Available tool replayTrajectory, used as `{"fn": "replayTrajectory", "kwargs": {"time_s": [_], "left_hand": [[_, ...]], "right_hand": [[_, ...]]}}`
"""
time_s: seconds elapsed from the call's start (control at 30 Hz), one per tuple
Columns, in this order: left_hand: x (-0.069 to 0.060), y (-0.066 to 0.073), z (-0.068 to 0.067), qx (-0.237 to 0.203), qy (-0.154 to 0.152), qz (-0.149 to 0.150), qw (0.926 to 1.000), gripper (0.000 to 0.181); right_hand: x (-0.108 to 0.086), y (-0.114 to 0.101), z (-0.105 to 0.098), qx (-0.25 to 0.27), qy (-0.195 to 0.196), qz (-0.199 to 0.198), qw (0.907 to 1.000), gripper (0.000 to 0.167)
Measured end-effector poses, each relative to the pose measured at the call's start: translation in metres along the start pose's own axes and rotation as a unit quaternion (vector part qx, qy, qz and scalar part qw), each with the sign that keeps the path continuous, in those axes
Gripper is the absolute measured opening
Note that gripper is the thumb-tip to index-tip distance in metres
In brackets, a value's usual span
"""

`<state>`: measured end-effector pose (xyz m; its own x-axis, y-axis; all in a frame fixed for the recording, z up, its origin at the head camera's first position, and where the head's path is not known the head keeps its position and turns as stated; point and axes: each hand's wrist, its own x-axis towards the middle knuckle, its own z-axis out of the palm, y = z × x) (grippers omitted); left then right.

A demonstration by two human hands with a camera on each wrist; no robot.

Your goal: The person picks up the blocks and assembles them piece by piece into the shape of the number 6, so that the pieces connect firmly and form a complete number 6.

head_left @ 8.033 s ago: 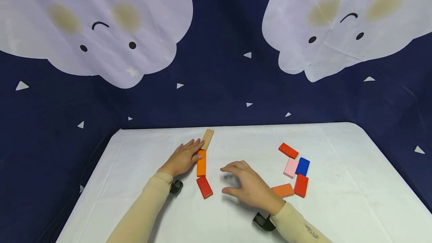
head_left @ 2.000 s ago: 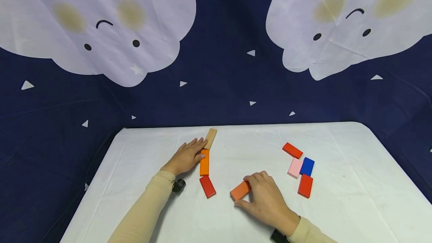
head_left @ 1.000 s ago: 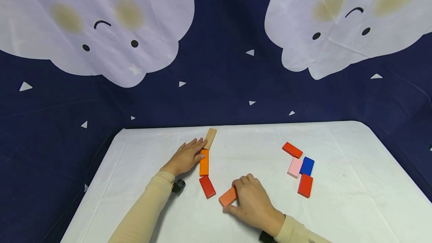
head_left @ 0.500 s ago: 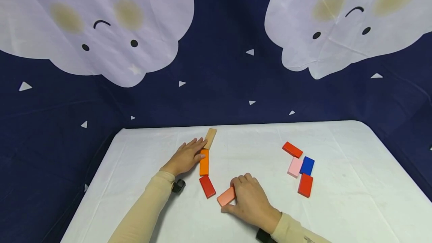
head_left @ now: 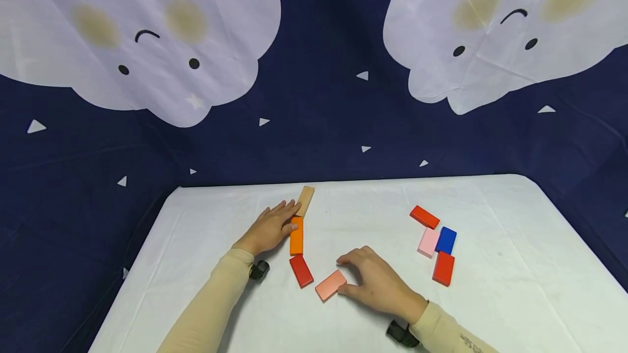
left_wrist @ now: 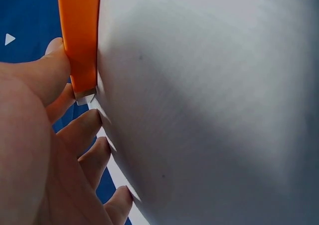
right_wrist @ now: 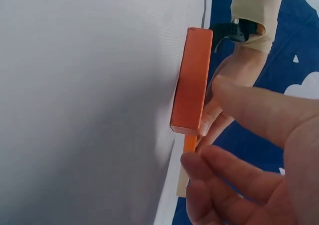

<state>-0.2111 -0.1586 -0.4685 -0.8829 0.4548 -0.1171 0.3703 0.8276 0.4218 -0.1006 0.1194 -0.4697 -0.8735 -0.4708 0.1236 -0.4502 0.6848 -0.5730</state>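
Observation:
In the head view my left hand rests on the table with fingers extended. Its thumb touches an orange block and its fingertips reach a plain wooden block. The left wrist view shows the thumb against the orange block's side. Below these a red block lies at a slant, forming a curved row. Right of it, slightly apart, lies a salmon-orange block. My right hand is beside that block, fingers and thumb spread; the thumb is at its right end. No block is gripped.
On the right of the white-covered table lie a red-orange block, a pink block, a blue block and another red block. A dark blue curtain with clouds hangs behind the far edge.
My right hand brought the salmon-orange block from the right group leftward to near the row's red block, then let go and drew slightly back right. My left hand keeps its place.

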Motion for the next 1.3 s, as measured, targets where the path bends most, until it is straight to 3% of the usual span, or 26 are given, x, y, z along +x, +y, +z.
{"fn": "replayTrajectory", "kwargs": {"time_s": [0.3, 0.6, 0.83, 1.3], "left_hand": [[0.000, 0.001, 0.000, 0.000, 0.005, 0.006, 1.0000, 0.058], [0.001, 0.001, 0.000, 0.001, 0.003, 0.003, 1.0000, 0.058], [0.001, 0.001, 0.000, 0.003, 0.001, 0.001, 1.0000, 0.058], [0.000, 0.000, 0.000, -0.001, 0.003, 0.005, 1.0000, 0.058]], "right_hand": [[0.003, 0.008, -0.001, 0.028, -0.049, -0.035, 0.9978, 0.031], [-0.001, 0.009, -0.007, 0.021, -0.087, -0.031, 0.9955, 0.030], [-0.002, 0.005, -0.006, 0.023, -0.086, -0.044, 0.9950, 0.029], [0.000, -0.002, -0.002, 0.030, -0.108, -0.020, 0.9935, 0.030]]}}
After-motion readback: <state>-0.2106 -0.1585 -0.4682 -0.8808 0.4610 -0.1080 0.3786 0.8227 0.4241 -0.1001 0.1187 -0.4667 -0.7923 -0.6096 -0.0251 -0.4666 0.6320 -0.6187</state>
